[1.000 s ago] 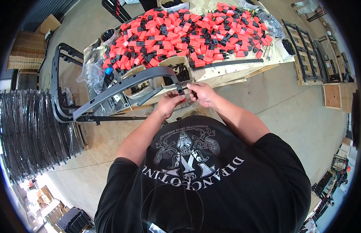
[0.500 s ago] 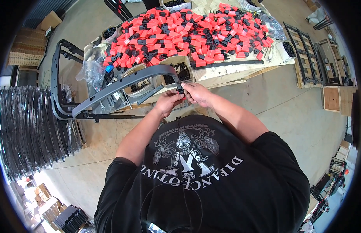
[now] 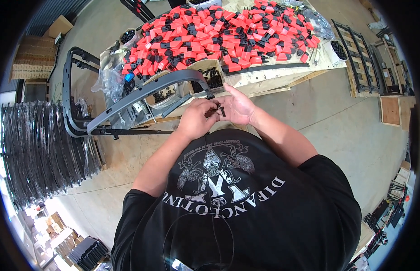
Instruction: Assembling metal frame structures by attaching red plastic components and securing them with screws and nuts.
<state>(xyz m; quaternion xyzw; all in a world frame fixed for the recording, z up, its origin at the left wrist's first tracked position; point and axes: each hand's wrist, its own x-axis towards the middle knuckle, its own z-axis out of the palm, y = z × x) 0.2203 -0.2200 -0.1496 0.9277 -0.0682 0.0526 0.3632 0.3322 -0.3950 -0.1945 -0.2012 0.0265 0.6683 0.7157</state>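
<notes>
A dark grey bent metal frame (image 3: pixel 142 92) reaches from the left across the bench edge, its curved end just in front of my hands. My left hand (image 3: pixel 196 118) is closed, its fingertips pinching at a small black bolt (image 3: pixel 222 111). My right hand (image 3: pixel 239 108) is turned palm up beside it, thumb stretched out, with the bolt against its fingers. Part of the right fingers lies behind the left hand, and whether they also grip the bolt is hidden.
A large heap of red and black plastic parts (image 3: pixel 210 36) covers the workbench. Open boxes of black hardware (image 3: pixel 209 77) stand along its near edge. Plastic-wrapped black bars (image 3: pixel 38 149) are stacked at left; a pallet with black frames (image 3: pixel 358 58) stands at right.
Both hands have come away from the frame's curved end. The right hand has opened with its palm up, and a black bolt now shows between the hands.
</notes>
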